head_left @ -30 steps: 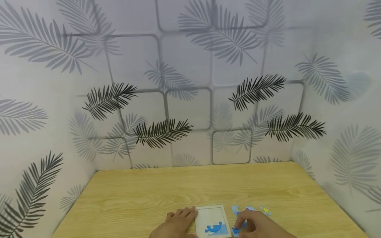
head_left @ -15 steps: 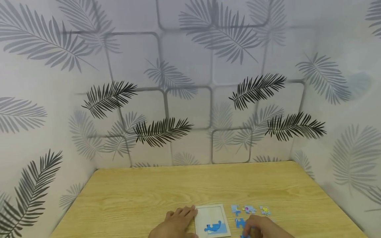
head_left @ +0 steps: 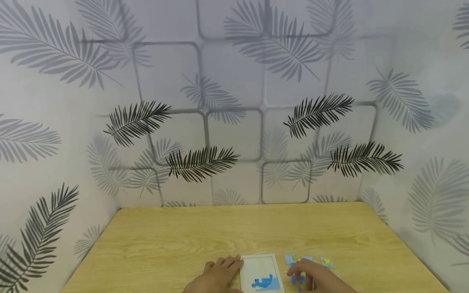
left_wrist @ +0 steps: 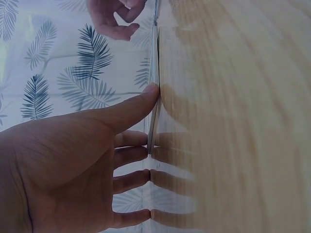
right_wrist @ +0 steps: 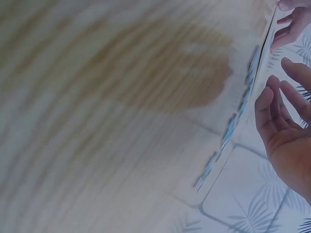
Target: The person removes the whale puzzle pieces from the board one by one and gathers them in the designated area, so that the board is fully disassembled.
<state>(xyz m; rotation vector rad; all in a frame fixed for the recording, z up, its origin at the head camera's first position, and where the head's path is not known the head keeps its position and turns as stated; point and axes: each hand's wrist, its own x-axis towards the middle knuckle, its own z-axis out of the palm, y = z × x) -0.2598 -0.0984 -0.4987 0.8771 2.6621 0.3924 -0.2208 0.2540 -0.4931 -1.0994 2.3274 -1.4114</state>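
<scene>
A square pale puzzle board (head_left: 256, 264) lies near the table's front edge, with joined blue jigsaw pieces (head_left: 266, 282) in its lower right part. My left hand (head_left: 219, 275) rests at the board's left side; in the left wrist view its thumb touches the board's edge and the fingertips reach down to the tabletop. Above the loose jigsaw pieces (right_wrist: 229, 128) hovers my right hand (head_left: 318, 276), fingers loosely bent and nothing between them. It hides part of these blue pieces in the head view. One piece bearing a yellow sun (head_left: 327, 261) lies beyond the right hand.
The wood-grain table (head_left: 183, 232) stretches back to a pale wall (head_left: 234, 138) printed with feather-like leaves and dark rounded lines. More patterned wall flanks it on both sides. Loose pieces sit just right of the board.
My right hand moved from a piece beside the board toward the front edge, then lifted back over the loose pieces, now with nothing in its fingers. My left hand stayed on the board's side.
</scene>
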